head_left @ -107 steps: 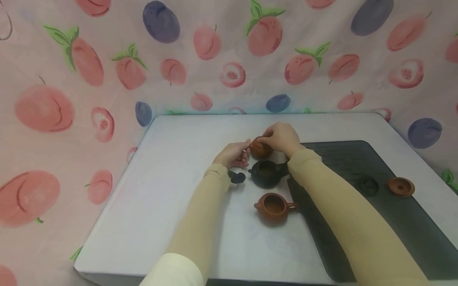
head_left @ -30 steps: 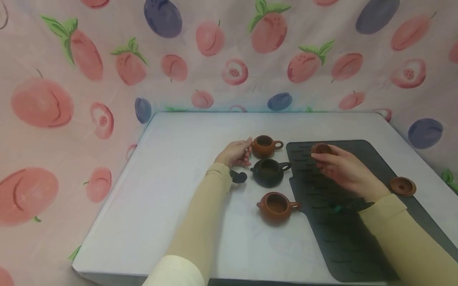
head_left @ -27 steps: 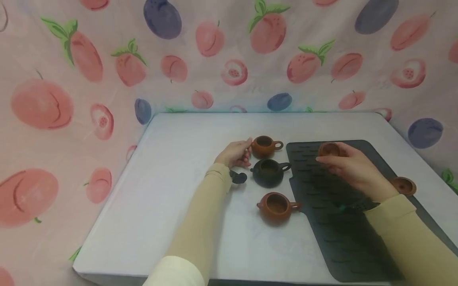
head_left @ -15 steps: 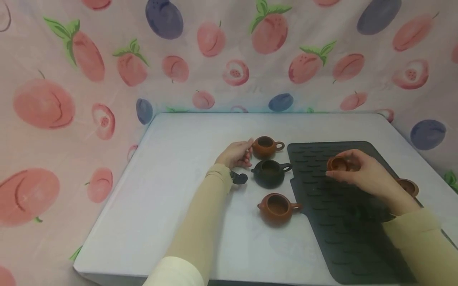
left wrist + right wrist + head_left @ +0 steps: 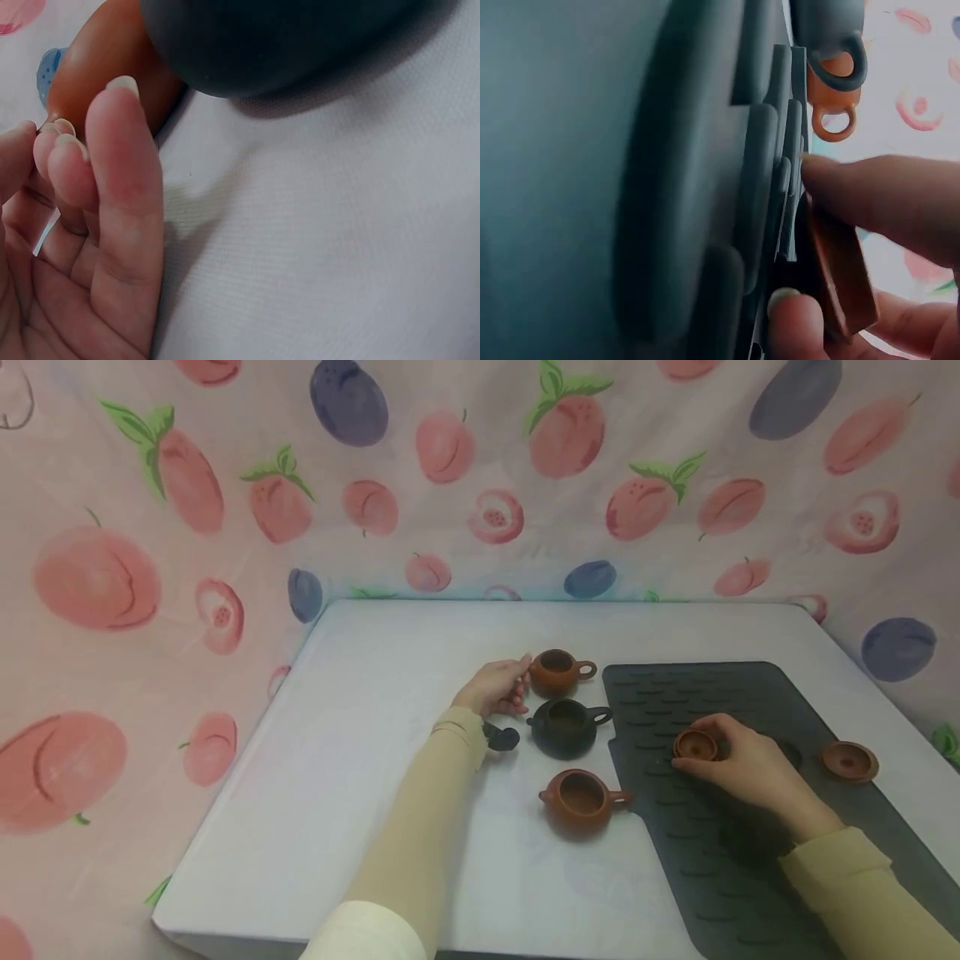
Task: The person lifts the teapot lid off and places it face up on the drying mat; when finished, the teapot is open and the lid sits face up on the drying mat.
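Three small lidless teapots stand in a row on the white table [image 5: 300,777]: a brown one [image 5: 553,680] farthest, a black one [image 5: 562,742] in the middle and a reddish-brown one [image 5: 576,814] nearest. With thumb and fingertips, my left hand [image 5: 491,687] pinches the spout of the farthest teapot, as the left wrist view also shows. To the right, my right hand [image 5: 753,770] grips a brown teapot lid [image 5: 696,746] by its edge, hollow side up. The lid is at the surface of the dark ridged mat [image 5: 667,693]; fingertips touch around its rim in the right wrist view.
Another brown lid [image 5: 849,762] lies upturned at the mat's right edge. A black lid [image 5: 790,752] shows partly behind my right hand. A fruit-patterned cloth [image 5: 450,527] hangs behind and left of the table.
My right hand has lifted the lid off the farthest teapot, carried it right, turned it hollow side up and lowered it to the mat. My left hand has stayed at the spout.
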Motion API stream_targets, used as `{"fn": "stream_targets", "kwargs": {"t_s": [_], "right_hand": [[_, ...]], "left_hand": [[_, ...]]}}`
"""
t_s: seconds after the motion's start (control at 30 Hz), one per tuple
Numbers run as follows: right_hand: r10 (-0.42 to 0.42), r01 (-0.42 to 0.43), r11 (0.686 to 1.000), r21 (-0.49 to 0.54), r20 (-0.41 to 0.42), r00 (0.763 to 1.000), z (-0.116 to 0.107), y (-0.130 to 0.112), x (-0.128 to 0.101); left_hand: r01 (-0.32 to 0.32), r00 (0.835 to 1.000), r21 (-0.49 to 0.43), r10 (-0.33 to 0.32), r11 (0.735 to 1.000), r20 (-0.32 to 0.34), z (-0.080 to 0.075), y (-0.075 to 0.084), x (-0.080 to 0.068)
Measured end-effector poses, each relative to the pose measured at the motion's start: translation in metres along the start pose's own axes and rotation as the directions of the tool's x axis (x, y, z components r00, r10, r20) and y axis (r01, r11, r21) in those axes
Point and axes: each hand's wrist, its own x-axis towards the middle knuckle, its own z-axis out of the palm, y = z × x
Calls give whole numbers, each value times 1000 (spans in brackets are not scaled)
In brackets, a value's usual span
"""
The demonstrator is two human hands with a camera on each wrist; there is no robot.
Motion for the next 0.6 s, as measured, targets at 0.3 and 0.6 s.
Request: {"fn": "stream_targets", "kwargs": {"t_s": [0.3,0.6], "right_hand": [[-14,14,1000,10,-15,1000,3,4,5],[-10,10,1000,27,25,1000,3,6,12]], "left_hand": [[-10,999,9,10,1000,-31,-4,1,-3],[-24,998,2,24,1000,-53,-9,0,-8]]}}
